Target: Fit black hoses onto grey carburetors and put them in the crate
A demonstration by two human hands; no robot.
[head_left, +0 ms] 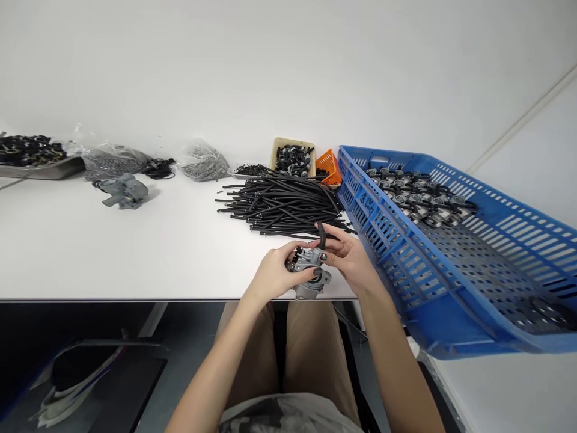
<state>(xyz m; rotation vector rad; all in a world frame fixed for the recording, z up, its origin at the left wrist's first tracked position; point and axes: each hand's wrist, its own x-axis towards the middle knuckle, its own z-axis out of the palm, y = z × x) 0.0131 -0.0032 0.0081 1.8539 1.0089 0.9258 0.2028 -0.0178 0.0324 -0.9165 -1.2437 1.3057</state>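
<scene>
My left hand (274,273) grips a small grey metal part (310,272) at the near edge of the white table (135,240). My right hand (349,258) pinches a short black rubber tube (321,235) that curves up from the top of the part. Both hands are closed, right over the table's front edge and above my lap. Just beyond them lies a pile of black tubes (282,204).
A blue slotted crate (451,252) holding several grey parts (419,198) sits tilted at the right. At the back stand a beige tray (293,157) of black rings and an orange bin (328,166). Another grey part (122,190), plastic bags (202,161) and a tray (36,157) lie left.
</scene>
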